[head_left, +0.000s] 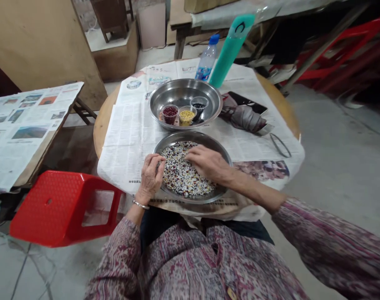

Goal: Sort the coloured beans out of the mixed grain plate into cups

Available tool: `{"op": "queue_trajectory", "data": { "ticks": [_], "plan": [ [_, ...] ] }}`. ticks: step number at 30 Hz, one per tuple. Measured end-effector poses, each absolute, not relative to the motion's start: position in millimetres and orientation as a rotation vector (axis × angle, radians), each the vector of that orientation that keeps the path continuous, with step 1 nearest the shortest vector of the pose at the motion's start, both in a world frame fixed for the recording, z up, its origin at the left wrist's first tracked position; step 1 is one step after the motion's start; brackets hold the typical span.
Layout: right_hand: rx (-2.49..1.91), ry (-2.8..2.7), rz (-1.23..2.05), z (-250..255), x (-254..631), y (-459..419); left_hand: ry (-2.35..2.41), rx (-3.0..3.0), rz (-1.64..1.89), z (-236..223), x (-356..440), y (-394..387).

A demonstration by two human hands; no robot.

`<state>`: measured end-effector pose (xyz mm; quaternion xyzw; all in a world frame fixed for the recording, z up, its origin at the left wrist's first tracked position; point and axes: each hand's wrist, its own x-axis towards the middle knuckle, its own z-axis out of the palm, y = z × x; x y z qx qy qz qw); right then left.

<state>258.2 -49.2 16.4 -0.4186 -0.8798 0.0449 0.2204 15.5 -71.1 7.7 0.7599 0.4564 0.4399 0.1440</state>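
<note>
A steel plate [222, 152] near the table's front edge holds a spread of mixed beans [183, 177]. My left hand [150, 175] rests on the plate's left rim, fingers curled in a pinch over the beans. My right hand [208, 162] lies over the beans' upper right part, fingertips pressed together on them; what they pinch is too small to make out. Behind it, a steel basin [180, 89] holds three small cups: red beans [170, 112], yellow grains [186, 115] and dark beans [199, 103].
Newspaper [130, 129] covers the round table. A water bottle [206, 62] and a teal bottle [230, 50] stand at the back. A folded grey cloth [246, 117] and a dark phone [249, 103] lie to the right. A red plastic stool [65, 206] stands left.
</note>
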Motion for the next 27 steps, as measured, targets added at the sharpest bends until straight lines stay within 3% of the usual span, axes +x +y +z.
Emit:
{"op": "queue_trajectory", "data": {
  "ticks": [5, 13, 20, 27],
  "plan": [
    [-1.519, -2.219, 0.087, 7.1, 286.2, -50.8, 1.297, 2.183, 1.282, 7.5, 15.6, -70.7],
    [-1.133, -2.242, 0.539, 17.4, 240.0, -71.9, 1.303, 2.209, 1.27, 7.9, 15.5, -71.1],
    [-1.111, -2.542, 0.518, 40.5, 279.2, -94.2, 1.321, 2.233, 1.24, 8.8, 16.4, -71.4],
    [-1.151, -2.832, 0.698, 45.0, 281.0, -89.7, 1.215, 2.205, 1.349, 7.6, 16.4, -69.9]
  ]
}}
